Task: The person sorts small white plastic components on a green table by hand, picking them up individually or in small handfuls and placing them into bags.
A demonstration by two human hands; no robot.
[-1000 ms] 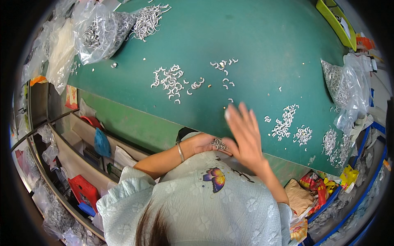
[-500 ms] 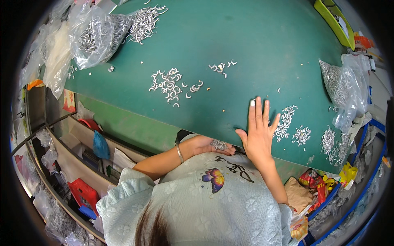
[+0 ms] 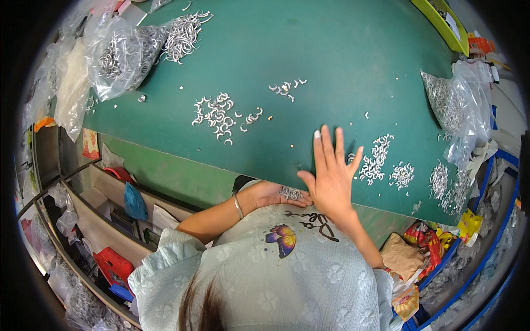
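Observation:
Palm up at the table's near edge, my left hand (image 3: pixel 265 195) is cupped around a small heap of silvery curved metal pieces (image 3: pixel 291 192). My right hand (image 3: pixel 332 185) lies palm down on the green tabletop (image 3: pixel 331 49), fingers stretched and spread, the thumb toward the left hand. Whatever is under its palm is hidden. Beside its little finger is a loose pile of crescent-shaped metal pieces (image 3: pixel 375 163), with a smaller pile (image 3: pixel 402 175) farther right. Another scattered group of crescents (image 3: pixel 215 115) lies to the left, and a few more (image 3: pixel 287 88) lie farther off.
Clear plastic bags of metal pieces stand at the far left (image 3: pixel 130 55) and right (image 3: pixel 447 102). Longer curved pieces (image 3: pixel 185 36) spill from the left bag. A yellow-green bin (image 3: pixel 441 22) sits at the back right. Drawers (image 3: pixel 118 193) and a blue-framed rack (image 3: pixel 469 248) flank me.
My right hand has slid slightly left over the tabletop, and a few pieces now show beside its little finger. The left hand stays cupped around its pieces. The whole view has shifted a little.

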